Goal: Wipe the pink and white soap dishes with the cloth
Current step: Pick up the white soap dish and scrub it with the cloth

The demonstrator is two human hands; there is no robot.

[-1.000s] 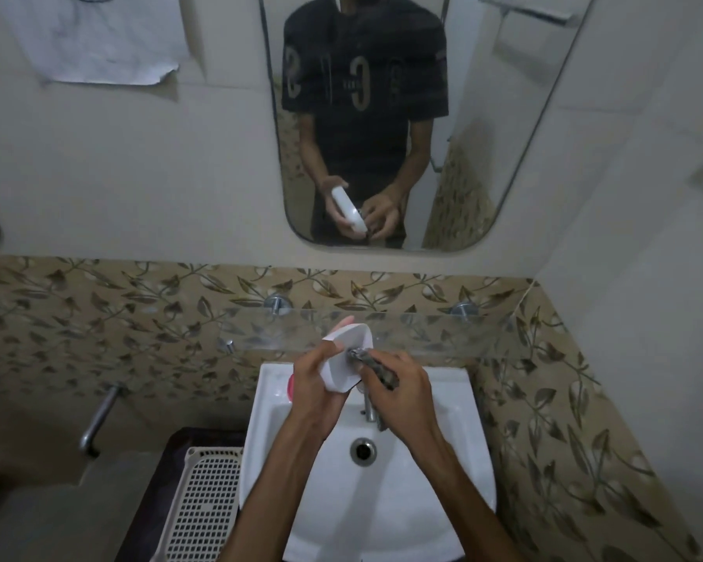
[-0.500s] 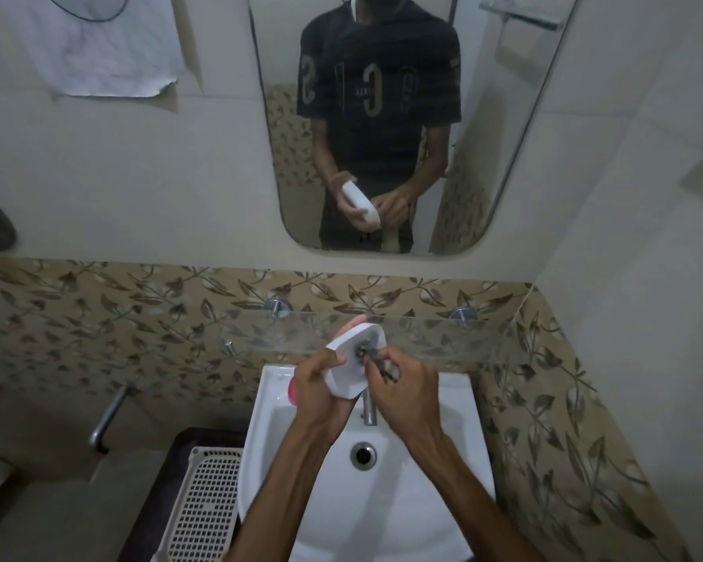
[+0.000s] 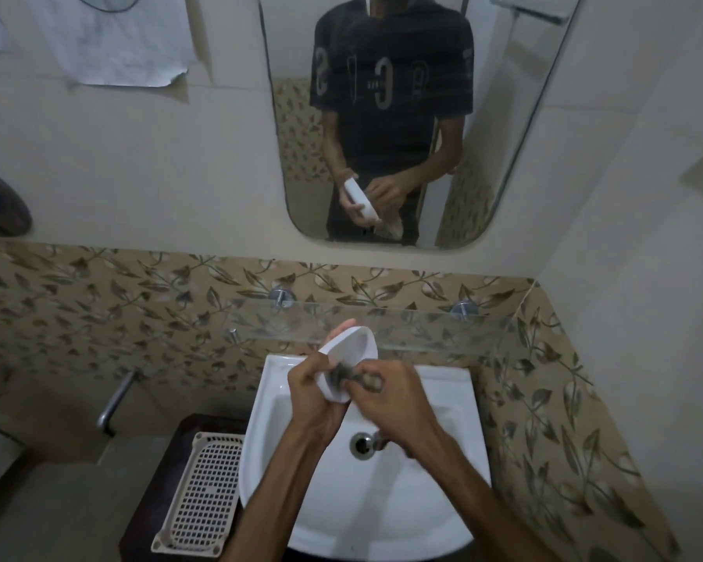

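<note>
My left hand [image 3: 315, 393] holds the white soap dish [image 3: 352, 352] tilted on edge above the back of the white sink [image 3: 382, 517]. My right hand [image 3: 398, 401] pinches a dark grey cloth [image 3: 348, 375] and presses it into the lower part of the dish's hollow. The pink soap dish, which showed behind my left hand a moment ago, is hidden now. The mirror [image 3: 402, 115] reflects both hands with the dish and the cloth.
A glass shelf [image 3: 443, 322] runs along the leaf-patterned tiles just behind the dish. A white perforated basket [image 3: 204, 492] lies on a dark stand left of the sink. The drain [image 3: 362, 444] sits under my right wrist. A metal pipe [image 3: 114, 399] sticks out at the left.
The cloth has slid from the middle of the dish down to its lower end. The view has shifted, and my left hand now covers the pink dish.
</note>
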